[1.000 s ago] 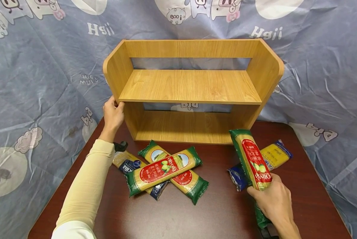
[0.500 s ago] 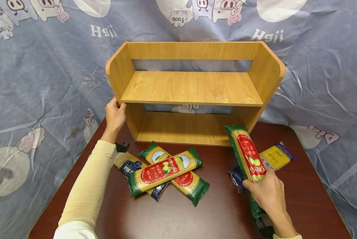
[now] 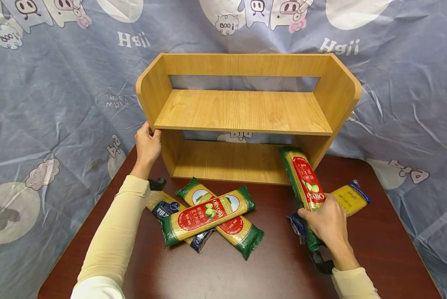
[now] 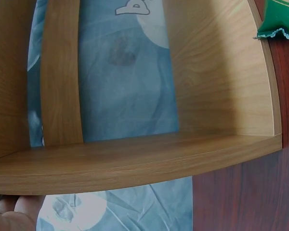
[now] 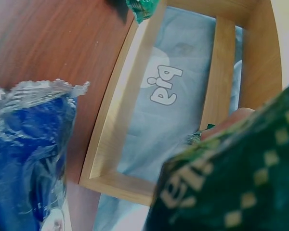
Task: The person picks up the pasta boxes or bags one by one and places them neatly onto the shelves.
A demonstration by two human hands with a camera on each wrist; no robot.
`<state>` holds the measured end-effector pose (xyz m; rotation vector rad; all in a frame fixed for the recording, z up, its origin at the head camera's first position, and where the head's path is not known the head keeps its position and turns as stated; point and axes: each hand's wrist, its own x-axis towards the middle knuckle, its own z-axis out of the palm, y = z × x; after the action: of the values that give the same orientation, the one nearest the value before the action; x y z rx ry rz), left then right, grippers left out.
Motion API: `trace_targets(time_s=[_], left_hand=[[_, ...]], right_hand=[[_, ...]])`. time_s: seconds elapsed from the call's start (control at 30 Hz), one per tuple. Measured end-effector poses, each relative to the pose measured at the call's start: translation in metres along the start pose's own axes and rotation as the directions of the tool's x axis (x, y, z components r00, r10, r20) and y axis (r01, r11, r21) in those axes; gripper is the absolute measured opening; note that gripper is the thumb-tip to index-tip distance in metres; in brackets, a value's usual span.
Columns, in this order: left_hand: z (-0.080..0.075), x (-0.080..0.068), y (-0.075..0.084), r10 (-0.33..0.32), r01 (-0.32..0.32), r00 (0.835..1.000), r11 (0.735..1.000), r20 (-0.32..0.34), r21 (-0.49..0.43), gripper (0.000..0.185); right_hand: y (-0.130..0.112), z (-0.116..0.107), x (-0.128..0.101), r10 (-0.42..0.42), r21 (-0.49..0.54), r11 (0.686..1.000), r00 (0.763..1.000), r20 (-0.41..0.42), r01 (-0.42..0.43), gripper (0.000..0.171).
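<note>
My right hand (image 3: pixel 327 220) grips a green-and-yellow pack of spaghetti (image 3: pixel 303 178) with a red label. The far end of this pack reaches the lower tier at the right of a wooden shelf (image 3: pixel 242 110). In the right wrist view the dark green pack (image 5: pixel 231 178) fills the lower right corner. With my left hand (image 3: pixel 148 143) I hold the shelf's left side panel, thumb at the front edge; in the left wrist view part of the hand (image 4: pixel 14 211) shows at the panel's outer side, the rest out of frame.
Two green spaghetti packs (image 3: pixel 208 211) lie crossed on the dark table (image 3: pixel 268 274), over a blue-and-yellow pasta pack (image 3: pixel 163 205). Another blue-and-yellow pack (image 3: pixel 348 199) lies partly behind my right hand. A patterned cloth (image 3: pixel 59 124) hangs behind the shelf.
My right hand has carried the spaghetti pack forward and slightly left, its far end moving from in front of the shelf to the lower tier. The left hand stays on the side panel.
</note>
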<state>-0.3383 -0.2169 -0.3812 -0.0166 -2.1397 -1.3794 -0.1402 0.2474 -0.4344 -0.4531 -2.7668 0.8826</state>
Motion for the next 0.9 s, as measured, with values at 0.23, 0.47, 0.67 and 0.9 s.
trace_targets(time_s=[0.23,0.47,0.67,0.9], left_hand=[[-0.001,0.001,-0.001,0.008,-0.008,1.000,1.000,-0.010,0.000,0.021],[0.001,0.001,-0.001,0.011,-0.011,1.000,1.000,-0.015,-0.017,0.021],[0.003,0.001,-0.001,-0.006,0.005,1.000,0.999,-0.026,-0.047,0.021],[0.003,0.000,0.001,-0.004,0.003,1.000,0.999,-0.031,-0.035,0.020]], right_hand=[[-0.006,0.005,0.011,0.019,0.001,1.000,1.000,-0.001,-0.019,0.073],[-0.009,0.010,0.024,0.037,0.010,0.999,0.999,0.021,-0.037,0.076],[-0.013,0.018,0.033,0.051,0.018,0.999,0.997,0.051,-0.052,0.080],[-0.013,0.023,0.042,0.058,0.019,0.998,0.997,0.056,-0.059,0.077]])
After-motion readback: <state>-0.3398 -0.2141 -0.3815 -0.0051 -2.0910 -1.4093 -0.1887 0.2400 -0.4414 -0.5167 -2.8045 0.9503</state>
